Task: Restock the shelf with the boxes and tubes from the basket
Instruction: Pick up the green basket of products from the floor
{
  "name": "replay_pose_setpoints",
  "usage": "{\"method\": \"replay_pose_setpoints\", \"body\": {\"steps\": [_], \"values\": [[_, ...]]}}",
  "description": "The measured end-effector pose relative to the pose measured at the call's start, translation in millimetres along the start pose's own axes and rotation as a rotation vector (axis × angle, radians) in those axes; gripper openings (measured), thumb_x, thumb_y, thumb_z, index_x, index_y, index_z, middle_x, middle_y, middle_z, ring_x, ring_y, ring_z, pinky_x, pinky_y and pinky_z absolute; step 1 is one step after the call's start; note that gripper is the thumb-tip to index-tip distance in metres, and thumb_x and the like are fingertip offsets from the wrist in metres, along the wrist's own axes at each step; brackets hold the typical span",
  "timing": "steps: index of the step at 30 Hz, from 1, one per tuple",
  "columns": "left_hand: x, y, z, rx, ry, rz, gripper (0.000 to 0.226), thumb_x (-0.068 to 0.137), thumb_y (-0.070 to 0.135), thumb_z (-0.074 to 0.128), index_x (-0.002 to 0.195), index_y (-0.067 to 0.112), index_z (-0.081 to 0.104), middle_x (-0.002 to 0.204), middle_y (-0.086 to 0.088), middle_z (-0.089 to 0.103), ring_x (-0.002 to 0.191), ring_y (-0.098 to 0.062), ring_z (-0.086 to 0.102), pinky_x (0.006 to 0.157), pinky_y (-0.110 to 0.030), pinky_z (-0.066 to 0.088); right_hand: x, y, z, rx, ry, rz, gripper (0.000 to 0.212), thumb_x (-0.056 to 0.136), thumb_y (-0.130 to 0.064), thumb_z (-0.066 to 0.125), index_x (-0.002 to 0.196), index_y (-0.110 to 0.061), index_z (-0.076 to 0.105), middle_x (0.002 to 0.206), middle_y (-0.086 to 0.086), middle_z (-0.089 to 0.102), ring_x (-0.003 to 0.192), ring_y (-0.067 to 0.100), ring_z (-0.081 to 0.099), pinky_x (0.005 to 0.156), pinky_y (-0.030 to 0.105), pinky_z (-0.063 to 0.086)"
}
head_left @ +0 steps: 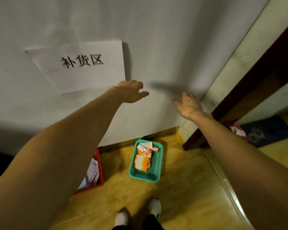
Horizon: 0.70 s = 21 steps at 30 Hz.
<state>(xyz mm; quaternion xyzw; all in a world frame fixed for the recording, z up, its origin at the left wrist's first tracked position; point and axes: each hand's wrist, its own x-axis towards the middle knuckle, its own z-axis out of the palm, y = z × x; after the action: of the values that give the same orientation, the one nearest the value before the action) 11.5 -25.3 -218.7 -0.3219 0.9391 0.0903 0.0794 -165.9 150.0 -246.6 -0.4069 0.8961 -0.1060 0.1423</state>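
Observation:
A green basket (136, 175) stands on the yellow floor by the foot of a white wall, directly below my hands. It holds several orange-and-white boxes (142, 161) and a small packet. My left hand (131, 92) is stretched out in front of the wall, fingers loosely curled and spread, holding nothing. My right hand (187, 105) is held out to its right, palm open, fingers apart and empty. Both hands are well above the basket. No shelf is in view.
A white paper sign (83, 65) with black characters is stuck on the wall (165, 39). A red basket (96, 171) with pale packets sits left of the green one. A dark door frame (249, 90) rises at right, with a blue mat (266, 130) beyond. My white shoes (138, 213) are below.

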Motion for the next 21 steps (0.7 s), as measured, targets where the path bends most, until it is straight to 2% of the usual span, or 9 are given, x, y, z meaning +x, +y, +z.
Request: {"method": "replay_pose_setpoints", "body": {"steps": [5,11,15,21], "values": [[6,-15,74,0.022,-0.093,0.005,0.067,0.098,0.063,0.035,0.140,0.013,0.046,0.137,-0.010,0.055,0.121,-0.032,0.055,0.101,-0.045,0.045,-14,24,80,0.012,-0.106,0.028,0.070,0.100,-0.055,0.035,0.151,-0.008,0.027,0.156,0.015,0.032,0.143,0.035,0.026,0.110,0.051,0.030],[10,-32,169,0.027,-0.194,0.015,0.070,0.098,0.064,0.034,0.145,0.012,0.040,0.144,-0.010,0.048,0.127,-0.032,0.050,0.105,-0.046,0.041,-19,42,170,0.004,-0.208,0.066,0.062,0.099,-0.051,0.036,0.145,-0.011,0.036,0.154,0.013,0.036,0.144,0.032,0.026,0.109,0.053,0.031],[8,-42,231,0.029,-0.285,0.008,0.070,0.097,0.065,0.033,0.146,0.014,0.038,0.145,-0.010,0.047,0.127,-0.031,0.050,0.103,-0.045,0.041,-23,56,229,-0.020,-0.271,0.093,0.070,0.099,-0.059,0.032,0.150,-0.010,0.032,0.159,0.012,0.030,0.148,0.033,0.020,0.113,0.055,0.026],[17,-54,334,-0.028,-0.396,-0.048,0.066,0.100,0.061,0.031,0.148,0.016,0.037,0.148,-0.010,0.044,0.131,-0.030,0.047,0.107,-0.044,0.039,-12,95,338,-0.025,-0.363,0.131,0.071,0.099,-0.057,0.035,0.152,-0.010,0.026,0.157,0.012,0.030,0.147,0.033,0.021,0.113,0.052,0.026]]}}
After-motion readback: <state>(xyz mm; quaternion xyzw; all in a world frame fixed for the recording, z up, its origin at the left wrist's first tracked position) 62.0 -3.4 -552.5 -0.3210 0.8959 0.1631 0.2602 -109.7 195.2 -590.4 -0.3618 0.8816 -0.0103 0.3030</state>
